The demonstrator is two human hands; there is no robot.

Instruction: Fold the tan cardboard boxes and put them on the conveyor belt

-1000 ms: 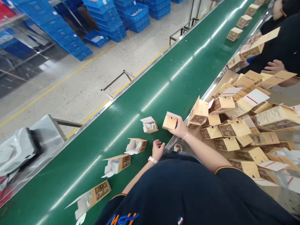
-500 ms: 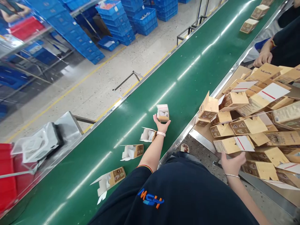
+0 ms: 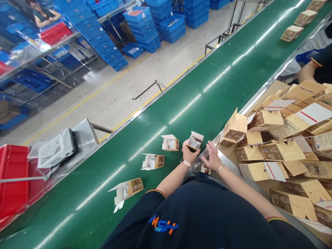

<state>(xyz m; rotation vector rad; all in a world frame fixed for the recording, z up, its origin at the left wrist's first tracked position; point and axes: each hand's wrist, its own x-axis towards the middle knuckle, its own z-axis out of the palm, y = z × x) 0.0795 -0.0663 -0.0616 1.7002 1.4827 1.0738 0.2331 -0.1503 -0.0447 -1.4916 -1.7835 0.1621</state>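
My left hand (image 3: 190,153) is wrapped round a small open cardboard box (image 3: 195,141) at the near edge of the green conveyor belt (image 3: 186,107). Its flap stands up, and something whitish shows inside. My right hand (image 3: 213,157) is just right of that box, fingers spread, over the metal edge of the belt, holding nothing. Left of my left hand, three more open boxes rest on the belt: a near one (image 3: 170,143), a middle one (image 3: 153,161) and a far-left one (image 3: 129,191), each with white material inside.
A heap of brown printed boxes (image 3: 282,148) covers the table at right. Several closed boxes (image 3: 292,33) sit farther up the belt, near a co-worker's arm (image 3: 308,71). Across the aisle stand stacked blue crates (image 3: 144,29); a red bin (image 3: 14,176) is at left.
My left hand has drawn the box toward me, to the right and down. My right hand has moved from the box heap to beside it. The view has shifted slightly.
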